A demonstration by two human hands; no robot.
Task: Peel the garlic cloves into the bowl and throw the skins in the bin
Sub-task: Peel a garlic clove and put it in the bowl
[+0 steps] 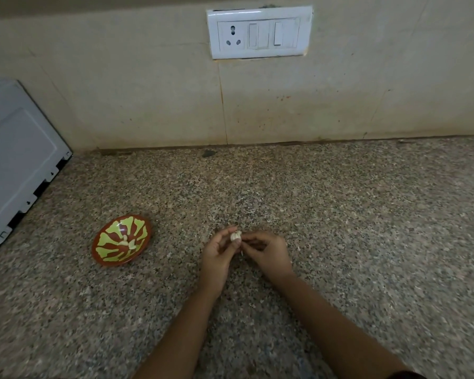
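Both hands meet over the counter (257, 187), right of the bowl (121, 240): left hand (216, 253) and right hand (266, 253) each pinch the garlic (236, 236) between fingertips, held above the granite. Bowl holds a few peeled cloves (127, 242). Socket (259, 32) on wall behind.

Both hands meet over the speckled desk (340, 214), pinching a small white garlic piece (236, 236) between them. The left hand (218, 254) holds it with thumb and fingertips curled round it; the right hand (266, 254) pinches its right side. Well to the left of the hands sits a brown bowl (101, 255) with a yellow-green pattern, with a few peeled cloves (127, 242) lying in it. Further left stands a grey appliance (17, 160). On the wall beyond the hands is a white switch plate (259, 32).
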